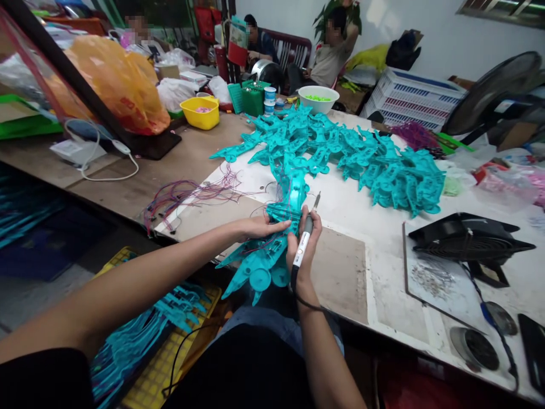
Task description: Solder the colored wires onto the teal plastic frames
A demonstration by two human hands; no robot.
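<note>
The left hand [260,227] grips a teal part [259,258] at the table's near edge, its thumb laid across the top and its other fingers mostly hidden. The right hand [314,241] is closed around a soldering iron [302,249] — grey and white, held like a pen, its metal tip pointing up and away from the part. Its cord runs down past the right wrist. The teal part juts over the edge of the table [344,272] toward the person's lap, with thin wires on it. To the left lies a loose bundle of wires [198,193]; beyond the hands, a heap of similar parts [383,165] spreads across the white surface. A small black fan [464,236] stands at the right, on a board [460,309] littered with scraps. Farther back sit a yellow tub [200,117] and a white bowl [306,96] of bright green pieces. Below the table, at lower left, a yellow crate [155,375] holds more teal pieces — long and narrow.
</note>
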